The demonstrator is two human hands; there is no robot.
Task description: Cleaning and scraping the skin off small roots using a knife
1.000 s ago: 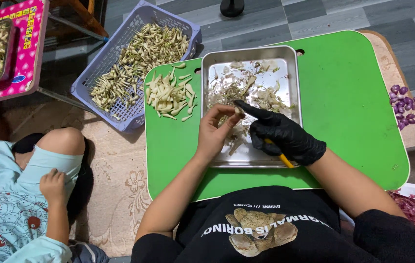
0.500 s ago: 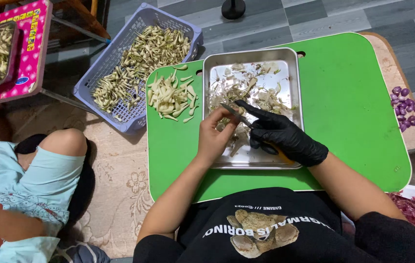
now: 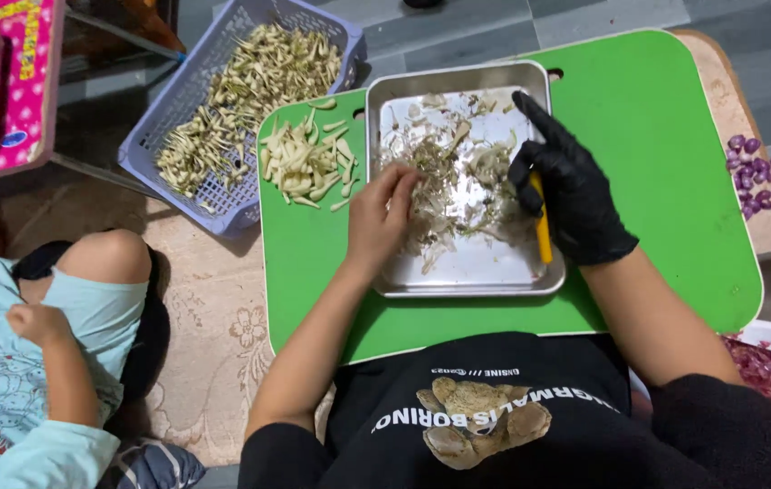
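The pale peelings (image 3: pixel 444 186) lie scattered in the steel tray (image 3: pixel 467 272) on the green table (image 3: pixel 666 136), where the bare left hand (image 3: pixel 381 217) now rakes them with curled fingers, having parted from the gloved right hand (image 3: pixel 571 195), whose grip stays closed round a yellow-handled knife (image 3: pixel 541 222).

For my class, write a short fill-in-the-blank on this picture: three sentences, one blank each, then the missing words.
1. The right hand wears a ____ glove and grips a yellow-handled tool.
2. The bare left hand reaches into the scraps in the metal ____, which sits on the green board.
3. The pale cut pieces lie on the board between the tray and the ____ basket.

Missing words: black; tray; purple
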